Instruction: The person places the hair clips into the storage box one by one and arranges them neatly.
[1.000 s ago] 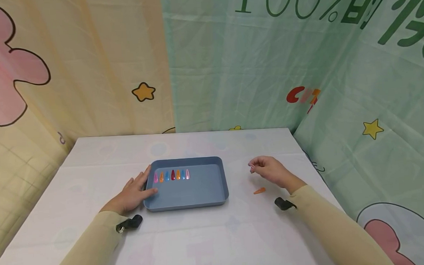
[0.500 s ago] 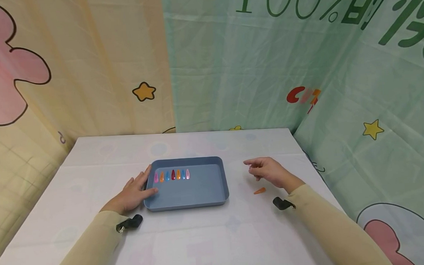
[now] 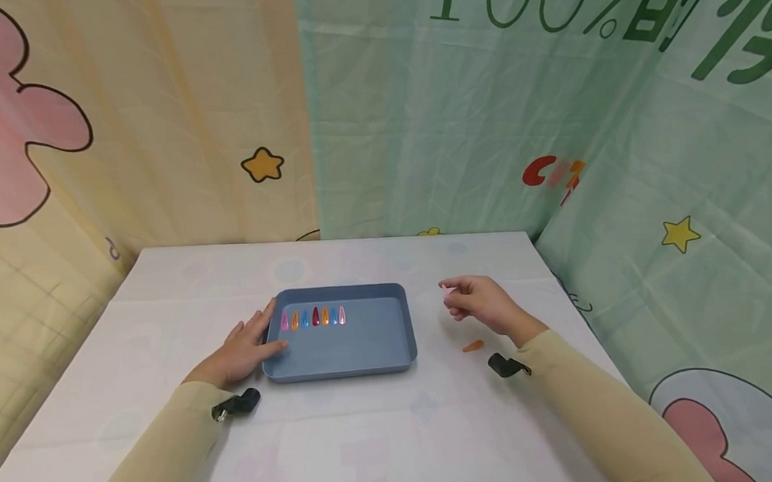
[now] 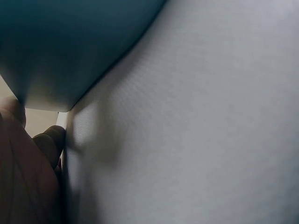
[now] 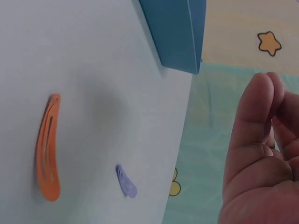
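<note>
A row of several snap hair clips in pink, orange, blue and red lies along the upper left of the blue-grey tray (image 3: pixel 365 344). At the tray's left rim rests my left hand (image 3: pixel 238 354), its fingers spread and thumb over the edge. My right hand (image 3: pixel 484 305), raised to the right of the tray, pinches a small pink hair clip (image 3: pixel 445 291). In the right wrist view, the thumb and finger hide that clip. An orange hair clip (image 3: pixel 473 345) lies on the table below this hand. The right wrist view also shows a purple hair clip (image 5: pixel 126 182), which the head view does not show.
A white patterned cloth covers the table (image 3: pixel 344 440). Printed curtains (image 3: pixel 413 137) hang behind it and at both sides. Black wrist cameras (image 3: pixel 237 405) sit on both sleeves.
My right hand has shifted slightly left and up toward the tray, its fingers readjusting around the pink hair clip. My left hand and the tray keep their places.
</note>
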